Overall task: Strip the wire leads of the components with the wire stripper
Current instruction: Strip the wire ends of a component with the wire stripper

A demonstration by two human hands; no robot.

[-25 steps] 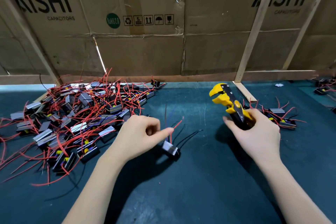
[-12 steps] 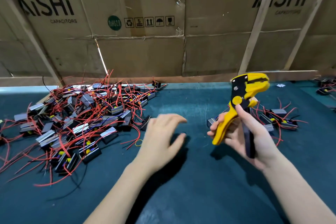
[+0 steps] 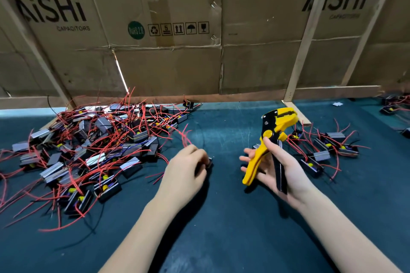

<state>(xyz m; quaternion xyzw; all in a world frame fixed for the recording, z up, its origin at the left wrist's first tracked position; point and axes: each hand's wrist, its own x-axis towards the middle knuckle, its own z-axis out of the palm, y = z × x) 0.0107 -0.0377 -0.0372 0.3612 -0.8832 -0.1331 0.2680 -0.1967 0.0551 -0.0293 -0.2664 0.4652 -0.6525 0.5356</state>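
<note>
My right hand [image 3: 280,169] holds a yellow and black wire stripper [image 3: 271,139] upright, jaws up, thumb over the pivot, handles spread apart. My left hand [image 3: 185,170] is blurred and curls round a small black component [image 3: 209,162] at the middle of the mat; its red leads [image 3: 185,137] rise above my fingers. A big pile of components with red leads [image 3: 88,150] lies to the left. A smaller group of components [image 3: 326,148] lies behind my right hand.
The work surface is a dark green mat [image 3: 221,239]. A cardboard wall [image 3: 166,62] with slanted wooden battens [image 3: 308,35] closes the back. More components [image 3: 392,106] sit at the far right edge.
My left hand let go of one component, swept right with flat fingers, then came back and curled round another. My right hand turned the stripper upright and opened its handles.
</note>
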